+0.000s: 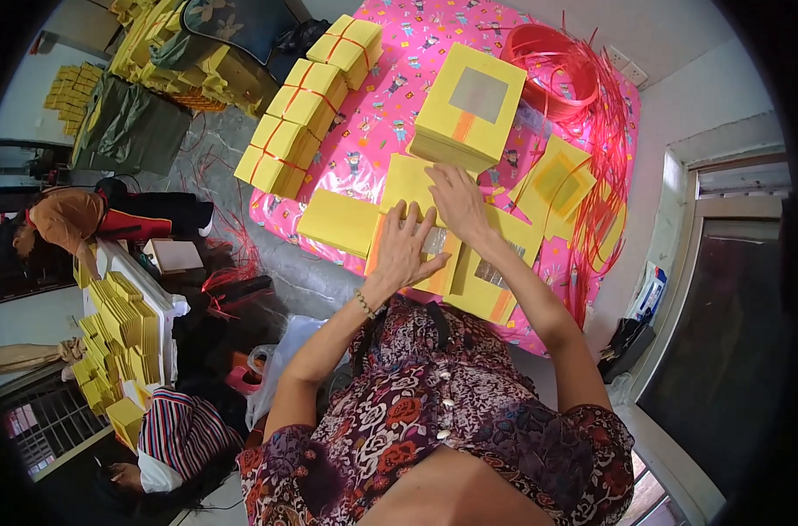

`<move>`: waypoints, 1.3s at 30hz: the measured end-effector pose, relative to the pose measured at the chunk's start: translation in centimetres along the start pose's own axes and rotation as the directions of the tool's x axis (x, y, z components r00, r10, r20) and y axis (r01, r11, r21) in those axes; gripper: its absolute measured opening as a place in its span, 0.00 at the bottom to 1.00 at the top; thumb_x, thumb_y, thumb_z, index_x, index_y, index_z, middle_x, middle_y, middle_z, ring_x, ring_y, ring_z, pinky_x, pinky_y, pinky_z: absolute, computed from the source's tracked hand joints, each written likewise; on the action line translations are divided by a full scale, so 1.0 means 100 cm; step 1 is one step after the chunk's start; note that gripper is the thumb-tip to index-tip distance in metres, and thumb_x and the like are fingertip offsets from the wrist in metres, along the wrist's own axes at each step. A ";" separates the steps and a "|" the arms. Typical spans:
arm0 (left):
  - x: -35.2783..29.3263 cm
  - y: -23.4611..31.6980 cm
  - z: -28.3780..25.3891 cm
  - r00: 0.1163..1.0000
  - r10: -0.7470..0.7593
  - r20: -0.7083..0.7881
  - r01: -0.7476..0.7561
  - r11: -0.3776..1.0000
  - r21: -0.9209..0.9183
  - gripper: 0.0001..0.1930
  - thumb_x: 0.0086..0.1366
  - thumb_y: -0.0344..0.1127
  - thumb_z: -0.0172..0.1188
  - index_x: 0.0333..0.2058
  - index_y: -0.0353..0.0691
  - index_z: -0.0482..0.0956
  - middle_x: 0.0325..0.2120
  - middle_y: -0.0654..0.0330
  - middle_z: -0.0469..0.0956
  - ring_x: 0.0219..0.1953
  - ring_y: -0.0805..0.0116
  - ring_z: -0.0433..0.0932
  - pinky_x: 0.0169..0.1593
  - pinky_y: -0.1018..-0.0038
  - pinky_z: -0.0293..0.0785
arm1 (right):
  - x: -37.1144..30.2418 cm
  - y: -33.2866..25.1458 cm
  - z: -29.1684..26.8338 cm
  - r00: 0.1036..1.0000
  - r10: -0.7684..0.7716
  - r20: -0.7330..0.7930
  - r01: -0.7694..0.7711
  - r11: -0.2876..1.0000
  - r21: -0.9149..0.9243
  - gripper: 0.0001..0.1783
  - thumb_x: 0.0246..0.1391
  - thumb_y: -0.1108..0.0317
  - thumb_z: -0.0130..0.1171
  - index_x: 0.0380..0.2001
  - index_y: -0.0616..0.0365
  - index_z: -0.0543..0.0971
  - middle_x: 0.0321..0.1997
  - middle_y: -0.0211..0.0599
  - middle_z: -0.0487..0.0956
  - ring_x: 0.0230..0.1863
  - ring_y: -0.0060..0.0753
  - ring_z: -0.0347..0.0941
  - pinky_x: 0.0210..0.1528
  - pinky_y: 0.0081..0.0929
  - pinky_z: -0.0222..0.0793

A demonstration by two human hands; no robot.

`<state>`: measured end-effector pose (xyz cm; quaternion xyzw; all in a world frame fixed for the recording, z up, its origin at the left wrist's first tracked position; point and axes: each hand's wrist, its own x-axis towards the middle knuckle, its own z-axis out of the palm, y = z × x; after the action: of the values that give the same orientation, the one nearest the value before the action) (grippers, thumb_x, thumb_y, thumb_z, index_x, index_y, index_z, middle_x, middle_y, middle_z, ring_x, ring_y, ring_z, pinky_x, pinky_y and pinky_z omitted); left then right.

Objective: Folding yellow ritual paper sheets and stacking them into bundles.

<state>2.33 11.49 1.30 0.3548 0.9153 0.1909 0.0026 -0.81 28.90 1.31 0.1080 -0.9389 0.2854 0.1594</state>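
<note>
My left hand (408,247) lies with fingers spread on a yellow paper piece (433,283) that has a clear window and an orange strip. Just beyond it, my right hand (458,202) rests with fingers stretched over a folded yellow paper part (408,175). Neither hand grips anything that I can see. Another windowed yellow piece (480,302) lies under my right forearm. Left of my hands is a plain yellow piece (338,223). A tall stack of yellow pieces (438,88) with a grey window on top stands beyond my right hand.
Tied yellow bundles (281,153) line the left of the pink patterned table (399,66). A red basin (539,96) with trailing red straps (602,167) stands at the far right. Two people (188,430) are at the left, by a white table (167,329) with yellow piles.
</note>
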 end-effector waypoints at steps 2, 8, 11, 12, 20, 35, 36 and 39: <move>-0.002 -0.001 0.002 1.000 -0.006 -0.010 0.006 1.000 0.008 0.44 0.56 0.63 0.60 0.62 0.35 0.66 0.56 0.39 0.64 0.61 0.34 0.58 0.65 0.46 0.55 | -0.028 -0.001 -0.007 0.999 -0.045 0.031 0.044 0.999 0.026 0.20 0.57 0.69 0.58 0.52 0.61 0.74 0.53 0.46 0.74 0.55 0.53 0.70 0.57 0.45 0.67; -0.004 -0.002 0.005 0.999 0.008 -0.038 -0.007 1.000 0.026 0.45 0.55 0.64 0.60 0.62 0.35 0.66 0.56 0.37 0.64 0.61 0.33 0.58 0.66 0.46 0.55 | -0.077 0.008 -0.010 0.967 -0.131 0.220 0.127 0.991 0.030 0.33 0.55 0.65 0.59 0.63 0.60 0.67 0.68 0.46 0.65 0.71 0.53 0.56 0.72 0.48 0.52; -0.006 -0.001 0.002 0.999 0.001 -0.043 -0.001 1.000 0.001 0.46 0.54 0.65 0.61 0.63 0.35 0.66 0.57 0.37 0.64 0.61 0.33 0.58 0.65 0.46 0.55 | -0.078 0.012 -0.014 0.939 -0.134 0.317 0.131 0.991 0.029 0.38 0.57 0.61 0.59 0.68 0.58 0.61 0.72 0.43 0.60 0.74 0.52 0.49 0.74 0.50 0.46; -0.006 -0.001 0.002 0.999 -0.003 -0.041 0.002 1.000 -0.024 0.47 0.54 0.65 0.61 0.63 0.35 0.66 0.57 0.37 0.65 0.61 0.33 0.58 0.65 0.46 0.56 | -0.081 0.015 -0.014 0.933 -0.175 0.314 0.167 0.985 0.052 0.39 0.56 0.61 0.60 0.68 0.57 0.61 0.73 0.42 0.59 0.75 0.50 0.49 0.74 0.50 0.45; -0.007 -0.007 -0.003 0.999 0.007 -0.031 -0.009 0.998 -0.067 0.46 0.53 0.64 0.62 0.63 0.37 0.66 0.58 0.39 0.65 0.62 0.36 0.59 0.65 0.48 0.58 | -0.082 0.031 -0.015 0.863 -0.258 0.435 0.249 0.965 0.078 0.40 0.58 0.55 0.58 0.70 0.54 0.58 0.75 0.40 0.56 0.76 0.46 0.48 0.74 0.52 0.44; -0.016 -0.041 -0.014 0.984 0.127 0.127 -0.112 0.987 -0.115 0.45 0.58 0.60 0.59 0.64 0.31 0.62 0.67 0.47 0.59 0.70 0.48 0.53 0.72 0.56 0.49 | -0.068 0.001 -0.021 0.874 -0.209 0.438 0.266 0.962 -0.070 0.42 0.59 0.48 0.55 0.70 0.56 0.56 0.76 0.40 0.54 0.76 0.45 0.45 0.75 0.51 0.39; -0.015 -0.042 -0.014 0.984 0.130 0.121 -0.117 0.987 -0.108 0.45 0.58 0.60 0.59 0.64 0.31 0.62 0.67 0.47 0.59 0.70 0.48 0.53 0.72 0.56 0.49 | -0.069 0.003 -0.016 0.865 -0.219 0.452 0.259 0.965 -0.029 0.42 0.59 0.46 0.54 0.70 0.55 0.56 0.76 0.41 0.53 0.77 0.46 0.44 0.75 0.52 0.39; -0.013 -0.045 -0.012 0.978 0.161 0.129 -0.140 0.978 -0.158 0.44 0.59 0.59 0.58 0.65 0.32 0.61 0.67 0.48 0.59 0.71 0.49 0.53 0.72 0.57 0.50 | -0.073 0.010 -0.009 0.849 -0.236 0.472 0.269 0.963 -0.002 0.43 0.60 0.44 0.52 0.71 0.55 0.55 0.76 0.41 0.53 0.77 0.45 0.43 0.75 0.52 0.38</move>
<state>0.25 7.19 0.69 0.4346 0.8666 0.2323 0.0791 5.87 31.08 -1.11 0.2903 -0.9362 0.1953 -0.0319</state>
